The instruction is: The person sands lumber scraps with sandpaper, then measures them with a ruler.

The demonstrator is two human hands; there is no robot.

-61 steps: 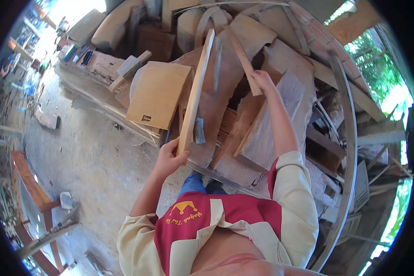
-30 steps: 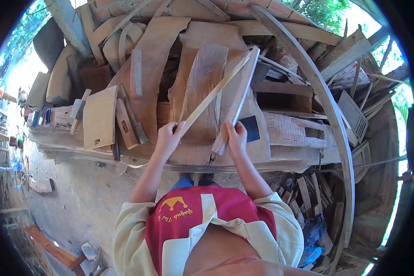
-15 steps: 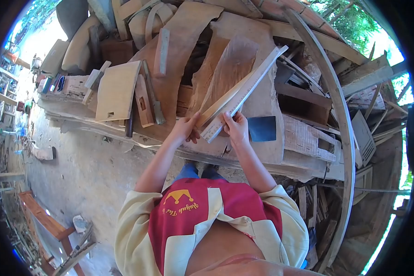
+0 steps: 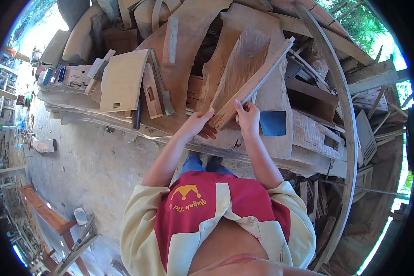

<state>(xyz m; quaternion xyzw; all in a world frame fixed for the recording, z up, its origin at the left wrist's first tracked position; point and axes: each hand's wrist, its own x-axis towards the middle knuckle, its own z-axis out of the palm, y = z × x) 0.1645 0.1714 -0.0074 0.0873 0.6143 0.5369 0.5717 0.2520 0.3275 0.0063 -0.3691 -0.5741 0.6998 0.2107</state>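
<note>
A long clear ruler [image 4: 254,83] is held at a slant over the bench, its far end pointing up and to the right. The thin wooden strip seen beside it earlier is now mostly lined up with it and hard to tell apart. My right hand [image 4: 247,118] pinches the ruler's right edge near its lower end, thumb on top. My left hand [image 4: 198,125] is closed at the near end, thumb above and fingers curled below. Under them is a brown wood slab [image 4: 276,92]. A dark blue square sheet [image 4: 273,123] lies just right of my right hand.
A pale wooden panel [image 4: 124,83], a slotted wood block [image 4: 151,92] and a chisel-like tool [image 4: 167,102] lie on the left of the bench. A long curved timber [image 4: 347,106] rises at the right. Scrap wood [image 4: 372,133] is piled beyond it.
The ruler has shifted left over the wooden strip, so the two no longer fan apart. My hands stay at its near end. The whole view has shifted slightly.
</note>
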